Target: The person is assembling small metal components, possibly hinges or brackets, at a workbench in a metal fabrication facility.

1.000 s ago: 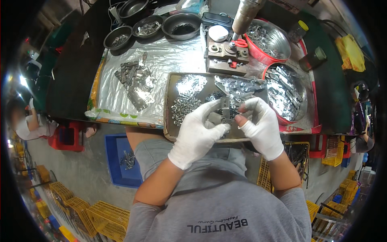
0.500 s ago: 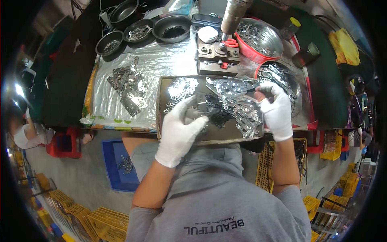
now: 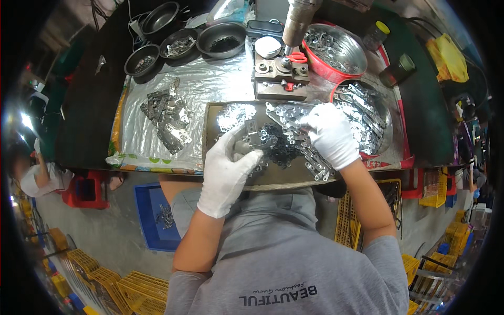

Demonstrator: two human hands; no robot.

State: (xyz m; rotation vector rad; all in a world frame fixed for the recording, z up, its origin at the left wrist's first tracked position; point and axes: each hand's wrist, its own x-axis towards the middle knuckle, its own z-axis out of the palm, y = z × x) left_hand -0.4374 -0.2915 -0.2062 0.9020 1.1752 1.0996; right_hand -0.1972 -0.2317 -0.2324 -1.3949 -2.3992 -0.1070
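Both my hands wear white gloves. In my left hand (image 3: pixel 224 170), between thumb and fingers, is a small flat metal bracket (image 3: pixel 253 132) with holes, above a shallow cardboard tray (image 3: pixel 208 118). My right hand (image 3: pixel 333 137) lies over the silver metal strips (image 3: pixel 286 113) at the tray's right side, its fingers bent together at the pile. What those fingertips pinch is hidden. Small dark parts (image 3: pixel 281 144) fill the tray's middle, and shiny small parts (image 3: pixel 236 114) lie at its far left.
Beyond the tray stands a metal press fixture (image 3: pixel 281 84) below a vertical press ram (image 3: pixel 299 23), with red-handled scissors (image 3: pixel 297 58) on it. Red-rimmed bowls (image 3: pixel 336 71) of metal parts stand right. Left are loose brackets (image 3: pixel 168 118) and dark bowls (image 3: pixel 223 38). A blue bin (image 3: pixel 148 223) sits on the floor.
My right hand has moved left from the tray's right edge onto the strips. My left hand has shifted slightly, still with the bracket, which now stands more upright.
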